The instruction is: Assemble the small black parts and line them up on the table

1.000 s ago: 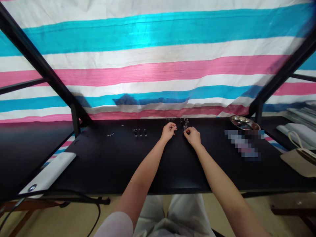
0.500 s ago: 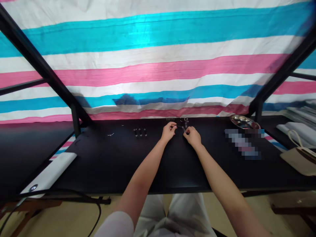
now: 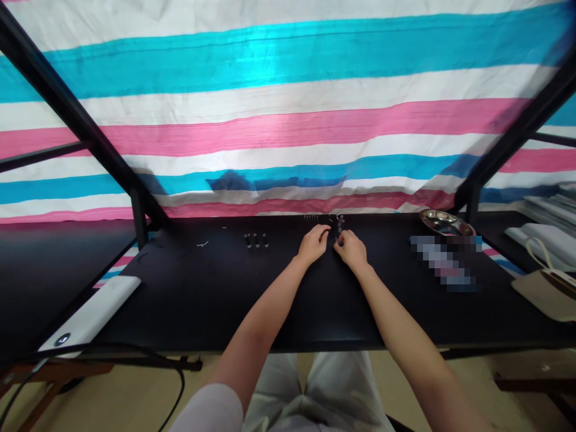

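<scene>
Near the far side of the black table, my left hand (image 3: 314, 244) is closed in a pinch, and anything between its fingertips is too small to make out. Just to its right, my right hand (image 3: 352, 248) pinches a small piece whose kind is hidden by the fingers. A narrow gap separates the two hands. Behind my right hand lies a cluster of small grey pieces (image 3: 341, 221). Beyond my left hand is a row of several tiny thin pieces (image 3: 311, 218). Three short dark cylinders with pale ends (image 3: 256, 240) stand side by side to the left.
White thread-like scraps (image 3: 202, 244) lie on the black table (image 3: 202, 300). A shiny metal dish (image 3: 447, 222) and a blurred-out object (image 3: 443, 264) are at right, with a beige pouch (image 3: 546, 292) beyond. A white box (image 3: 92, 315) and a black cable (image 3: 135, 349) sit at left.
My left hand has shifted right, closer to my right hand. The thin dark piece seen between the hands no longer shows. The right fingers have curled in more over their small piece.
</scene>
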Available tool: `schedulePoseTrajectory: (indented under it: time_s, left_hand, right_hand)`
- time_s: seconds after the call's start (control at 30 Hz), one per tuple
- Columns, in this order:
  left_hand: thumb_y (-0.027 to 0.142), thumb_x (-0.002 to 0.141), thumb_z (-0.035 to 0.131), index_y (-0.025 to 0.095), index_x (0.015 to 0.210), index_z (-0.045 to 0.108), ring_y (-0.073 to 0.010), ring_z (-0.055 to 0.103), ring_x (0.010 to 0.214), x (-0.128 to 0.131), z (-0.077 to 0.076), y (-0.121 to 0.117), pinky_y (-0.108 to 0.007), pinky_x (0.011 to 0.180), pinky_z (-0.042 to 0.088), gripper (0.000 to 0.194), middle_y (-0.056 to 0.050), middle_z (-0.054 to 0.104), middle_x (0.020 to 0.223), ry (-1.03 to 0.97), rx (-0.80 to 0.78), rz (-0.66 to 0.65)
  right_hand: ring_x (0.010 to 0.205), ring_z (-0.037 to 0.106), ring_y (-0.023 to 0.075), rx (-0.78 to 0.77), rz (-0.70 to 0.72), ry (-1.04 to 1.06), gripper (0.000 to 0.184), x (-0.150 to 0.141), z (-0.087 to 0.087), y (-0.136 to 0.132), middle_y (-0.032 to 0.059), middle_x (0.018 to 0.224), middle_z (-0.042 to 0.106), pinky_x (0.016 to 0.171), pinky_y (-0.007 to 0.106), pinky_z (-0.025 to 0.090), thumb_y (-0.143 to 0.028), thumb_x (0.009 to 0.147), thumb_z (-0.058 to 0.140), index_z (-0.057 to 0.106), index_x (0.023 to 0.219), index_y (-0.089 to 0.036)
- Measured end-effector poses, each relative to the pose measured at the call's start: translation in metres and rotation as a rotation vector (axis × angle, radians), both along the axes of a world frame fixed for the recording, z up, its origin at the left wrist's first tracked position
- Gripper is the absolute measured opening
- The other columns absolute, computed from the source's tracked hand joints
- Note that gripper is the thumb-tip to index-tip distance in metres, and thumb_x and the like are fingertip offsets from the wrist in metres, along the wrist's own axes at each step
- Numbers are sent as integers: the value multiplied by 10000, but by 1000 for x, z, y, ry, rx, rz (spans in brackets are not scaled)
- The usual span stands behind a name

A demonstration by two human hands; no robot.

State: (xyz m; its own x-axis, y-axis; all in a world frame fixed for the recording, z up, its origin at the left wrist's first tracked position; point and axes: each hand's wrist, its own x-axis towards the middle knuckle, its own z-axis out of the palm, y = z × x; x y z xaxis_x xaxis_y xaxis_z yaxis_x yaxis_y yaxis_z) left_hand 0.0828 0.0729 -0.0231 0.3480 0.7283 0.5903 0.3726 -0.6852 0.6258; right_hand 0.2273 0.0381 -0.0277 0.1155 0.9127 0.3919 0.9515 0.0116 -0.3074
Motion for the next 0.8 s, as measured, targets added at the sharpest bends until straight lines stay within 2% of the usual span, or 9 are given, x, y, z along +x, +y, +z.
schedulePoseTrajectory:
  time_s: [0.13,0.3,0.57,0.8]
  left_hand:
    - [183,885,349,188,1020,577,-130,573,891,0,1,-2,-253,823,457,265,-48,607,962,28,68,-22]
    - [166,865,367,182,989,585,-122,573,809,-1,2,-3,-237,754,464,251,-46,607,925,59,82,-2]
    - [172,830,419,171,936,604,-107,562,712,0,-1,-1,-224,710,453,213,-36,637,892,49,6,59]
    - [180,801,453,175,927,610,-85,532,578,-4,-1,0,-200,606,431,201,-6,645,777,59,-119,108]
  right_hand:
    - [646,487,133,113,68,46,74,-1,0,0,22,772,531,536,238,294,-255,749,503,533,743,-188]
    - [678,515,145,217,153,118,101,-5,2,-1,26,749,553,589,239,341,-267,776,485,547,763,-188]
    - [658,519,139,193,178,220,126,-12,0,-3,15,726,562,594,236,358,-306,771,493,551,772,-194]
    - [628,514,133,128,179,299,119,-14,-2,-2,12,724,572,572,232,360,-295,731,507,552,778,-196]
